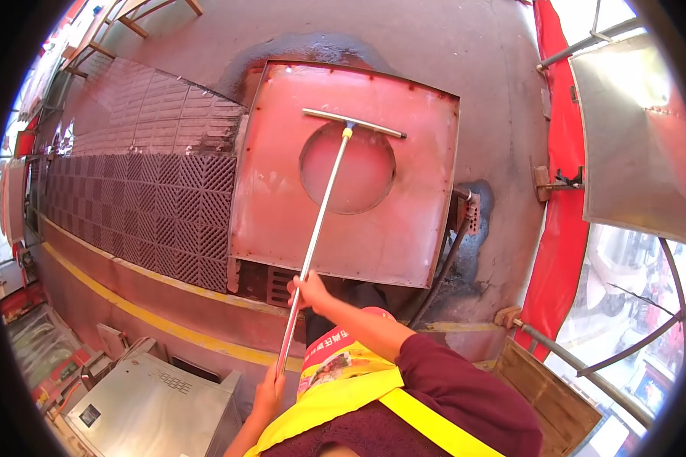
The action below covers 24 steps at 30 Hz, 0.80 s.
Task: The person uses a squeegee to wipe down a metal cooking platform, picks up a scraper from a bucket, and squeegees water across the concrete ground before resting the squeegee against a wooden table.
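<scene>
A long metal pole point(322, 206) slants up from the lower middle to a wide squeegee head point(373, 129) with a yellow and blue joint. My right hand point(307, 292) is closed around the middle part of the pole. Lower down, near the pole's bottom end, my left hand point(268, 392) is wrapped round it. The squeegee head lies across the top of a square metal-topped stand point(270, 221), over the upper edge of a round, shallow recess point(348, 179). The metal top looks reddish and shiny.
Dark slatted floor mats point(141, 202) lie left of the stand. Wet patches point(474, 251) and a hose point(450, 259) are at its right. A metal cabinet point(145, 407) stands lower left, a wooden box point(545, 388) lower right. Red sheeting point(564, 175) runs along the right.
</scene>
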Available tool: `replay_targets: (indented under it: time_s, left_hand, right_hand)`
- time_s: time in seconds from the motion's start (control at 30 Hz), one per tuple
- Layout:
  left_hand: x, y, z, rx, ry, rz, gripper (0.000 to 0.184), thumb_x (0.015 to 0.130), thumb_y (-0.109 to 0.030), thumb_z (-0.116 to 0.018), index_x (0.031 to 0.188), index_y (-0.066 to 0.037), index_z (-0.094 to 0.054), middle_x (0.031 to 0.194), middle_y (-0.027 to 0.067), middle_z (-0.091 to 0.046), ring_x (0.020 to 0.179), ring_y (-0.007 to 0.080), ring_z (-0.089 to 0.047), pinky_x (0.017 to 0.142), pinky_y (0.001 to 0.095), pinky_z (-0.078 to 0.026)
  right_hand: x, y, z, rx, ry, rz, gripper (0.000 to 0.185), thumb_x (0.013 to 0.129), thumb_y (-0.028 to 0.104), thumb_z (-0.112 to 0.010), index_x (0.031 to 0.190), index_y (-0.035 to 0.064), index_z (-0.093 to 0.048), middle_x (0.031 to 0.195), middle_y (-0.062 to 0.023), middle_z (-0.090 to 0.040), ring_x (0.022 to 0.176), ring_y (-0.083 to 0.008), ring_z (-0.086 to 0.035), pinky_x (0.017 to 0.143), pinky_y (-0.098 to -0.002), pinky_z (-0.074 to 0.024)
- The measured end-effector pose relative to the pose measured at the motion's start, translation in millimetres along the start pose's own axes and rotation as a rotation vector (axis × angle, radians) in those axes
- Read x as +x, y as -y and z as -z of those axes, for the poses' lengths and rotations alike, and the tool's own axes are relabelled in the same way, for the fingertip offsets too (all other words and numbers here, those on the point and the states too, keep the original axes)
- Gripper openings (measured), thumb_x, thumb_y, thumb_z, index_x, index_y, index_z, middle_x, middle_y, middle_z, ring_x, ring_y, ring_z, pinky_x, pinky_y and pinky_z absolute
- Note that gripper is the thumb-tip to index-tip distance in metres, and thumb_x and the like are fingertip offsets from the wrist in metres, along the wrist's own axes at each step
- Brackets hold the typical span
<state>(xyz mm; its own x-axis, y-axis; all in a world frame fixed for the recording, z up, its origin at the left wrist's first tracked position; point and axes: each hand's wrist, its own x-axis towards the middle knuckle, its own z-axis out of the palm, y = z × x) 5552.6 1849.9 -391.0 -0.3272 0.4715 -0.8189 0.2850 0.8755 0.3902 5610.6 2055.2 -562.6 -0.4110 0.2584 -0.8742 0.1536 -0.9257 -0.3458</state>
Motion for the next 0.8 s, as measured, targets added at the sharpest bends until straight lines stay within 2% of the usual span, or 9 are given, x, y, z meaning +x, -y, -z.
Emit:
replay_targets:
  time_s: [0.1, 0.23, 0.3, 0.37, 0.43, 0.57, 0.67, 0.7, 0.8]
  left_hand:
    - [-11, 0, 4, -0.009, -0.053, -0.078, 0.038, 0.085, -0.020, -0.045, 0.122, -0.013, -0.040, 0.081, 0.0233, -0.053, 0.074, 0.0380, -0.057, 0.059, 0.0409, -0.043]
    - [80, -59, -5, -0.026, -0.095, -0.235, 0.038, 0.086, -0.020, -0.045, 0.122, -0.010, -0.039, 0.079, 0.0234, -0.055, 0.073, 0.0401, -0.055, 0.059, 0.0408, -0.043]
    - [126, -110, -10, -0.092, -0.069, -0.238, 0.036, 0.087, -0.021, -0.044, 0.120, -0.009, -0.039, 0.079, 0.0238, -0.055, 0.073, 0.0412, -0.054, 0.059, 0.0408, -0.042]
    - [164, -135, -19, 0.010, -0.097, -0.421, 0.032, 0.087, -0.020, -0.042, 0.118, -0.009, -0.040, 0.080, 0.0245, -0.056, 0.076, 0.0419, -0.054, 0.061, 0.0426, -0.042]
    - [156, -141, -22, -0.092, -0.025, -0.295, 0.031, 0.088, -0.020, -0.041, 0.117, -0.009, -0.040, 0.082, 0.0251, -0.056, 0.078, 0.0430, -0.053, 0.064, 0.0444, -0.042]
    - [107, -70, -36, -0.030, 0.001, -0.137, 0.040, 0.087, -0.029, -0.039, 0.123, -0.014, -0.034, 0.087, 0.0244, -0.056, 0.083, 0.0451, -0.051, 0.066, 0.0463, -0.042]
    - [28, -17, -32, -0.010, 0.022, -0.053, 0.040, 0.086, -0.027, -0.040, 0.123, -0.012, -0.036, 0.095, 0.0241, -0.054, 0.086, 0.0436, -0.051, 0.067, 0.0457, -0.043]
    - [6, -11, -24, 0.029, 0.082, 0.059, 0.039, 0.086, -0.026, -0.040, 0.122, -0.011, -0.036, 0.097, 0.0241, -0.053, 0.086, 0.0432, -0.052, 0.067, 0.0453, -0.043]
    - [-15, 7, -12, 0.007, 0.057, 0.001, 0.039, 0.085, -0.024, -0.043, 0.123, -0.013, -0.037, 0.094, 0.0240, -0.054, 0.086, 0.0423, -0.052, 0.066, 0.0442, -0.043]
  right_hand:
    - [-5, 1, -4, 0.009, -0.038, 0.019, 0.021, 0.086, 0.016, -0.046, 0.092, 0.0063, -0.029, 0.058, -0.0118, -0.051, 0.044, -0.0217, -0.057, 0.031, -0.0303, -0.0426]
    - [68, 76, 28, -0.034, -0.123, 0.292, 0.023, 0.087, 0.024, -0.043, 0.090, 0.0053, -0.030, 0.050, -0.0117, -0.048, 0.040, -0.0237, -0.053, 0.034, -0.0352, -0.0422]
    - [105, 133, 54, -0.140, -0.190, 0.272, 0.025, 0.086, 0.022, -0.045, 0.088, 0.0008, -0.033, 0.051, -0.0114, -0.048, 0.043, -0.0251, -0.055, 0.035, -0.0366, -0.0437]
    - [147, 165, 82, -0.097, -0.254, 0.159, 0.022, 0.086, 0.019, -0.044, 0.081, -0.0017, -0.038, 0.051, -0.0119, -0.049, 0.043, -0.0258, -0.056, 0.036, -0.0360, -0.0440]
    - [136, 166, 82, -0.129, -0.276, 0.144, 0.023, 0.086, 0.018, -0.043, 0.077, -0.0023, -0.040, 0.050, -0.0128, -0.050, 0.044, -0.0267, -0.056, 0.036, -0.0361, -0.0441]
    - [102, 88, 72, -0.240, -0.113, 0.180, 0.022, 0.085, 0.017, -0.044, 0.074, -0.0010, -0.038, 0.051, -0.0168, -0.053, 0.047, -0.0287, -0.059, 0.035, -0.0373, -0.0437]
    - [61, -20, 43, -0.167, -0.131, 0.184, 0.020, 0.085, 0.016, -0.045, 0.091, 0.0047, -0.029, 0.054, -0.0122, -0.050, 0.039, -0.0255, -0.054, 0.029, -0.0358, -0.0425]
    - [7, -7, 24, -0.058, -0.065, 0.025, 0.021, 0.084, 0.016, -0.047, 0.090, 0.0043, -0.030, 0.056, -0.0115, -0.049, 0.042, -0.0245, -0.056, 0.031, -0.0348, -0.0447]
    - [-4, -20, 12, -0.077, -0.060, 0.040, 0.022, 0.085, 0.018, -0.047, 0.091, 0.0043, -0.030, 0.055, -0.0106, -0.050, 0.045, -0.0225, -0.058, 0.035, -0.0338, -0.0473]
